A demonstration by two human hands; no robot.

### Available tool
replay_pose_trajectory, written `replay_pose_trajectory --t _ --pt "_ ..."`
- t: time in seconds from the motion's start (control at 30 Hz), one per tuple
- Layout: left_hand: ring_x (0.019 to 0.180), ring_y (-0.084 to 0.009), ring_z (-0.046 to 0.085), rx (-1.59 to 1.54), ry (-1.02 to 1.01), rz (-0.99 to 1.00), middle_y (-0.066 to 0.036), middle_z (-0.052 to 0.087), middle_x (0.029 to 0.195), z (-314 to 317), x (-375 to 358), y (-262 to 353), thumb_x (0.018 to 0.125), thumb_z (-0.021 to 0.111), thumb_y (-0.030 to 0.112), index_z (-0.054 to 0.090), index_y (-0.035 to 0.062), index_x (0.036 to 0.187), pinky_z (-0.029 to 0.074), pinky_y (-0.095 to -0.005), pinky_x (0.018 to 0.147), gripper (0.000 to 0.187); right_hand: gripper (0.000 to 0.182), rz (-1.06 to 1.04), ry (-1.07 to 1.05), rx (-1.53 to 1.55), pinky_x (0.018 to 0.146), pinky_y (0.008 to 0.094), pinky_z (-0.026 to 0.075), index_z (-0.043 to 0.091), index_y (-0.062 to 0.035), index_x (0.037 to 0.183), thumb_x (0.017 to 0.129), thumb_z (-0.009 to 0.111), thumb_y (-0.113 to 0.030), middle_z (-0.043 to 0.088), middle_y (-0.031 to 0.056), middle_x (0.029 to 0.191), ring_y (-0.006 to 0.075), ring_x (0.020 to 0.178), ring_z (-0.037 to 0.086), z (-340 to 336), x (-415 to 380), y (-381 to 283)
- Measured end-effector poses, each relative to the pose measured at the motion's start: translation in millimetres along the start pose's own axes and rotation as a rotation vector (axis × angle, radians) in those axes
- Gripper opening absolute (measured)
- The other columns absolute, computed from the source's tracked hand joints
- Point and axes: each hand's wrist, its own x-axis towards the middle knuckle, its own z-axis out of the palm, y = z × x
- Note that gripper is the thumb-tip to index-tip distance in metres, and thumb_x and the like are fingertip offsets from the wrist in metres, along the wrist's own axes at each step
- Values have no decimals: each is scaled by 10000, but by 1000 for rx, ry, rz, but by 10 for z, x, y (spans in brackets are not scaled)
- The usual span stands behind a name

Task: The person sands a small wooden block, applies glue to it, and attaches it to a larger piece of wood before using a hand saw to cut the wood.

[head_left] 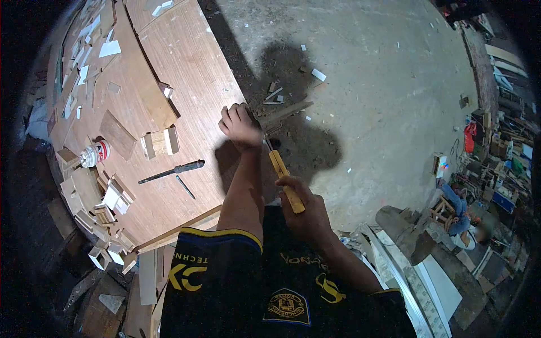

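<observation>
My right hand [304,205] is wrapped round the handle of a yellow-handled tool [280,167]. The tool's narrow metal end points up towards my left wrist; its exact kind does not show. At the edge of the wooden worktable [197,62], my left hand [242,125] is closed, with curled fingers and some blur. A tapered greyish-brown strip [287,113], apparently wood, juts out from it over the floor. On the tabletop to the left lie a dark long tool [172,171] and a thin dark stick [185,187].
Small wooden frames [159,143], a white-and-red can [94,154] and a flat board [117,135] stand or lie on the table. Scraps [319,74] litter the concrete floor [389,112]. Long panels [403,276] lie at lower right, near a seated person [463,231].
</observation>
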Motion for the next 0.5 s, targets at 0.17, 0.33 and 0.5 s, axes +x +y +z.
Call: replay_pose_trajectory --t 0.17,0.33,0.5 --pt "1154 -370 501 -3 43 51 -96 571 1065 8 22 -24 763 591 58 592 96 1027 367 -513 921 266 288 25 16 2 668 429 568 501 -173 1202 932 582 -114 686 201 900 377 842 700 -15 2 16" --pt "1135 -369 516 34 41 65 -83 569 1021 13 4 -36 776 581 49 594 110 1001 387 -517 872 233 298 -27 35 -1 642 438 570 486 -185 1206 934 582 -112 683 205 878 384 802 701 34 -62 151" --pt "1139 -363 521 68 96 81 -78 559 996 114 -10 -96 796 573 72 596 111 973 393 -513 868 182 310 -47 49 13 604 428 569 485 -182 1202 926 590 -90 684 192 864 365 769 707 94 -118 253"
